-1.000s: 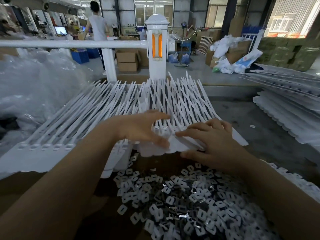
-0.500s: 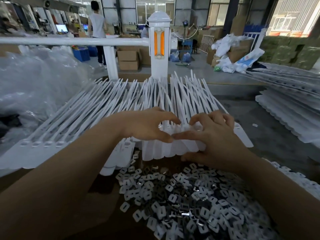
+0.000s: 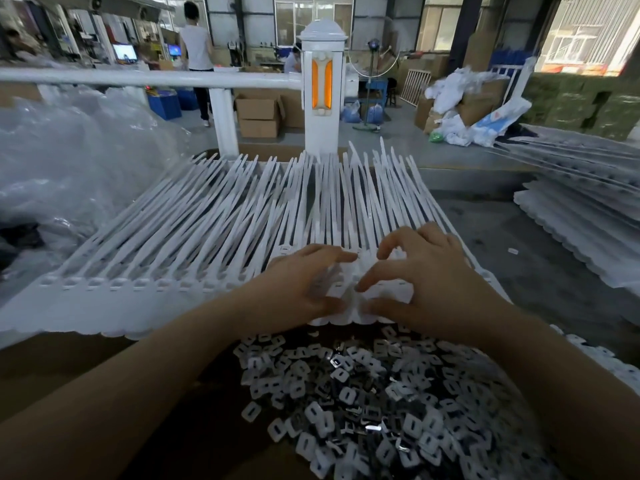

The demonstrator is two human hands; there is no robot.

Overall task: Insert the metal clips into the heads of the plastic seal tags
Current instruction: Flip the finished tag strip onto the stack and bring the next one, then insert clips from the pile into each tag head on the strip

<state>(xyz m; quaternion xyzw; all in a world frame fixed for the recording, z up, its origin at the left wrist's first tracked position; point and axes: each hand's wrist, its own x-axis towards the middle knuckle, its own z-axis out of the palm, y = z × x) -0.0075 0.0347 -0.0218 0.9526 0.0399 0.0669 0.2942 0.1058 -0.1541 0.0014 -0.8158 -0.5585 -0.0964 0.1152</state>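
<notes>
No writing can be read. The left hand (image 3: 298, 285) grips the heads of the white tags (image 3: 166, 258), thumb under their near edge. Just right, the right hand (image 3: 426, 282) pinches the same strip, fingers curled. Below both hands lies a heap of clips (image 3: 363, 403).

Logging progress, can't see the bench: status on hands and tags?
Left hand and right hand both pinching the seal tag strip at its heads. Clip pile below, untouched. Nothing in the way.
</notes>
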